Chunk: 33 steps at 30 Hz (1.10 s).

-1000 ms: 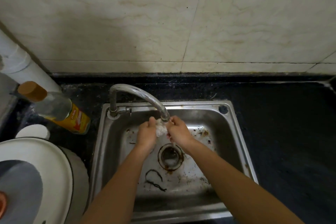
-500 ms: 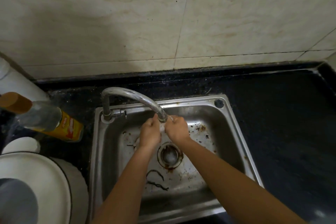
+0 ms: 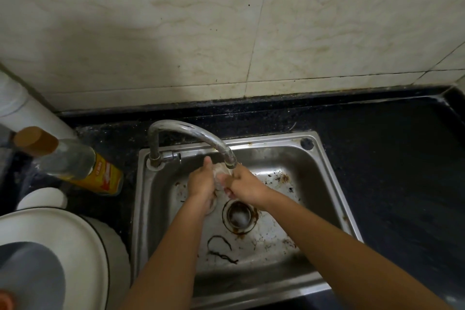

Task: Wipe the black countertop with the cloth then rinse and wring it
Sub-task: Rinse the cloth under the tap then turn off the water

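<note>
Steel sink catches the runoff, so I work over it. My left hand curls round the pale cloth, bunched under the tap for rinsing; my right hand grips its other side. The black countertop lies to the right. More cloth shows between my hands than before.

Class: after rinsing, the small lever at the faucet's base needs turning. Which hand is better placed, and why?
Left, probably. The left hand is close beside the lever, while the right hand lies beyond the spout. Both grip the cloth, so the right could hold it alone.
</note>
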Available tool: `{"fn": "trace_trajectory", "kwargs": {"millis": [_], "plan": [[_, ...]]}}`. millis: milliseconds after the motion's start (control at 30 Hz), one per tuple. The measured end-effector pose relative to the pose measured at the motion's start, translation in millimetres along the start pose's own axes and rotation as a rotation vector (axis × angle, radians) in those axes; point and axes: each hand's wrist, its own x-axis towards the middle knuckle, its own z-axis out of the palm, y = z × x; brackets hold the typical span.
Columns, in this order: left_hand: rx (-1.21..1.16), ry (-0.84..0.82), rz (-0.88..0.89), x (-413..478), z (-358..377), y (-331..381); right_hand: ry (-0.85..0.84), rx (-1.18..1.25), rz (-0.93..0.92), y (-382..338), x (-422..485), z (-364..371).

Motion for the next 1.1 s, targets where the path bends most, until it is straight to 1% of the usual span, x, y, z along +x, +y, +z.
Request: {"fn": "trace_trajectory", "kwargs": {"millis": [67,133,200,300,367,433,500,567,633,667,700,767,867,967,1100], "plan": [[0.011,0.01,-0.083,-2,-2,6,0.015,-0.012,0.009,-2,-2,0],[0.094,0.011,-0.093,-2,-2,9,0.079,0.033,0.053,-3,0,2],[0.144,-0.023,-0.026,-5,-1,9,0.146,0.063,0.109,-3,6,4],[0.16,-0.125,0.098,-7,-3,3,0.238,-0.062,0.204,0,17,3],[0.163,-0.176,0.151,-9,-7,1,0.284,-0.12,0.274,0,18,4],[0.103,-0.233,0.162,-11,-11,0,0.319,0.013,0.332,-1,14,6],[0.032,-0.271,0.163,-14,-15,-2,0.303,0.177,0.349,0,8,5],[-0.042,-0.335,0.136,-17,-20,-5,0.258,0.243,0.33,4,4,1],[-0.076,-0.409,0.108,-18,-25,-8,0.209,0.251,0.305,6,1,-5],[-0.021,-0.398,0.116,-19,-26,-8,0.184,0.222,0.283,6,0,-7],[0.068,-0.348,0.141,-21,-25,-9,0.16,0.178,0.251,6,-2,-7],[0.219,-0.204,0.21,-24,-22,-9,0.111,0.103,0.175,5,-7,-4],[0.26,-0.106,0.213,-23,-17,-9,0.084,0.092,0.117,1,-11,1],[0.244,-0.11,0.113,-21,-15,-5,0.1,0.143,0.088,-2,-12,1],[0.183,-0.155,0.044,-12,-15,-8,0.171,-0.053,0.08,-6,-6,4]]}}
